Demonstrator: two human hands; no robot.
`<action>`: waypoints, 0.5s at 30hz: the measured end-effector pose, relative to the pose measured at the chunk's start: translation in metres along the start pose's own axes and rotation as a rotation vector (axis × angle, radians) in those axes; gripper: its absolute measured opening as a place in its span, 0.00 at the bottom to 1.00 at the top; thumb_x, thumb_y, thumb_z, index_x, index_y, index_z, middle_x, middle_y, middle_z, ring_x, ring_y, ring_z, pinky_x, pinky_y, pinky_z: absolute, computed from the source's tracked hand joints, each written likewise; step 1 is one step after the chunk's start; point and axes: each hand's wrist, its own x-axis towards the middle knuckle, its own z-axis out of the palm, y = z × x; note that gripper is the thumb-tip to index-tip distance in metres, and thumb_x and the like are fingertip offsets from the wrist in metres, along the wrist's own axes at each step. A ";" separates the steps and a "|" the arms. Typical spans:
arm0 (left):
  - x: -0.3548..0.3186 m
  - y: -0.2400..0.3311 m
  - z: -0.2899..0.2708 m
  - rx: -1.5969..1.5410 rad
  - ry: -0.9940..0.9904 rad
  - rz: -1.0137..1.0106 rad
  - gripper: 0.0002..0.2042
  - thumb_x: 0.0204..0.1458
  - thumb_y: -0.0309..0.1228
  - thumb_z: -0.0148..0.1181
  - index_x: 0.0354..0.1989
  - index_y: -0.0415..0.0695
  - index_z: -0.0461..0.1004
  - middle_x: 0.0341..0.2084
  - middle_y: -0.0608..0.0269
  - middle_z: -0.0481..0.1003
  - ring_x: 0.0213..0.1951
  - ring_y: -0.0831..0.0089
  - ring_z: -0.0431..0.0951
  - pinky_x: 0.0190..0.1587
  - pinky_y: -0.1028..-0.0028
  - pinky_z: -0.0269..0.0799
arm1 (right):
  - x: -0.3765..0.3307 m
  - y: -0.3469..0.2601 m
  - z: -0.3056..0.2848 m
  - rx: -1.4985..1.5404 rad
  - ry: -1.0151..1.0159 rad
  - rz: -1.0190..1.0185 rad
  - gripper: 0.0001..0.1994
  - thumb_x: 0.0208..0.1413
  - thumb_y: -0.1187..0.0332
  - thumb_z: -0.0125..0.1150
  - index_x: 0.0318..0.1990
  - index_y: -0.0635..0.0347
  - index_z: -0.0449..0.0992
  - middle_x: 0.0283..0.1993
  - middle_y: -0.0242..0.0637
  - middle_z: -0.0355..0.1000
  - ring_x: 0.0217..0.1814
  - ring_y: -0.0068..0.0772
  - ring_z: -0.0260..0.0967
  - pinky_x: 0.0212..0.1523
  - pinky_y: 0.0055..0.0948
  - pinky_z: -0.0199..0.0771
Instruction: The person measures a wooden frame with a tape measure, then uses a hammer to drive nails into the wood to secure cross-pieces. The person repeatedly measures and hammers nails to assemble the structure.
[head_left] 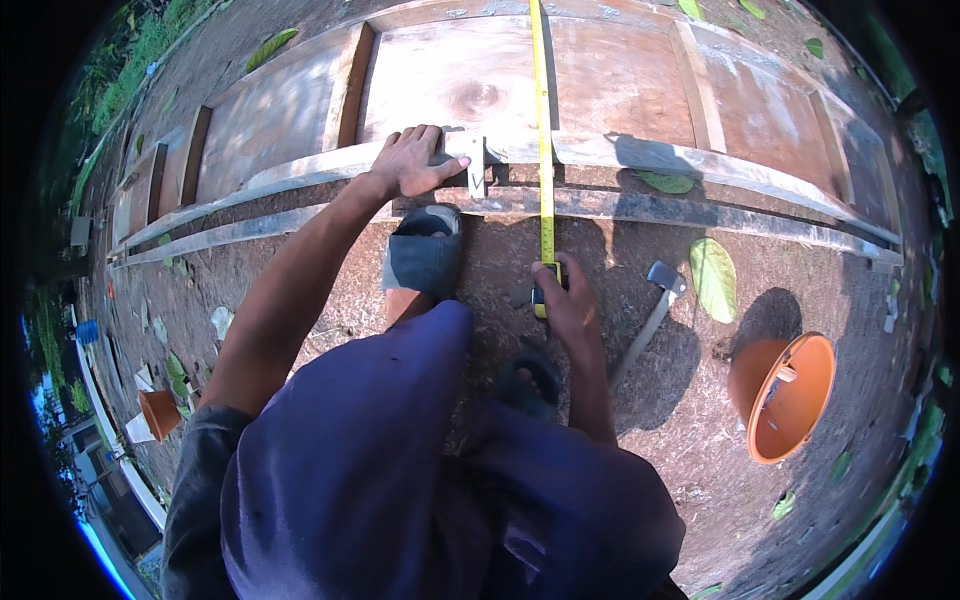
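Observation:
My left hand [415, 162] lies with fingers spread on the near rail of a long wooden panel frame [290, 172]. Its thumb reaches to a small pale wooden piece [477, 168] at that rail; how the piece is fixed is not clear. Closed in my right hand [575, 305] is a yellow and black tape measure [541, 309], held low in front of the frame. From it the yellow blade [546, 180] runs straight away from me, over the near rail and across the plywood to the far side.
Right of my right hand, a hammer [664, 288] rests on the dirt beside a large leaf [713, 280]. Farther right lies a tipped orange bucket [826, 400] with bits inside. A second long board [225, 232] runs along the frame's near side. At far left sits an orange pot [157, 412].

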 end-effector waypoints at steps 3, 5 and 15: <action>0.000 0.003 -0.005 -0.012 -0.055 0.002 0.47 0.57 0.71 0.44 0.62 0.32 0.66 0.60 0.37 0.69 0.67 0.48 0.65 0.71 0.51 0.51 | 0.000 0.000 0.001 0.003 0.005 0.032 0.22 0.61 0.53 0.64 0.52 0.63 0.76 0.36 0.40 0.76 0.35 0.30 0.76 0.37 0.33 0.77; 0.000 0.002 -0.005 -0.016 -0.065 0.008 0.45 0.58 0.69 0.45 0.61 0.31 0.66 0.59 0.36 0.69 0.66 0.47 0.64 0.70 0.50 0.52 | 0.003 0.005 0.001 -0.006 0.007 0.021 0.22 0.62 0.53 0.64 0.53 0.62 0.76 0.35 0.38 0.75 0.33 0.29 0.76 0.33 0.32 0.76; 0.004 -0.004 0.006 -0.037 -0.016 0.026 0.44 0.58 0.69 0.46 0.59 0.31 0.66 0.55 0.36 0.68 0.64 0.46 0.64 0.71 0.49 0.49 | 0.001 0.000 -0.002 0.001 -0.015 0.012 0.21 0.63 0.55 0.64 0.56 0.60 0.75 0.31 0.32 0.73 0.29 0.24 0.76 0.25 0.26 0.73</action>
